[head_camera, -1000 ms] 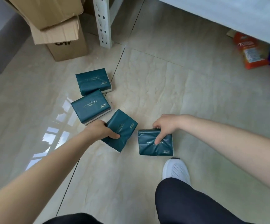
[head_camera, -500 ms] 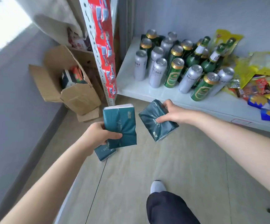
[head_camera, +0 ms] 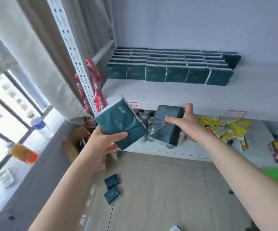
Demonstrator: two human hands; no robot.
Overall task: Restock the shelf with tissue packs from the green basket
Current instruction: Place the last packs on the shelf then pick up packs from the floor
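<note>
With my left hand pinching one dark teal plastic-wrapped tissue pack and my right hand clasping a second teal pack, both sit below the white metal shelf, where matching stocked teal packs stand in rows.

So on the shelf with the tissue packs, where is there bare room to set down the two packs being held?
The shelf is bare along its whole front strip, between the stocked tissue packs and the front edge, and again to the right of the rows. The back left is crowded with packs up to the wall. The left hand and right hand each hold a pack below the edge.
</note>
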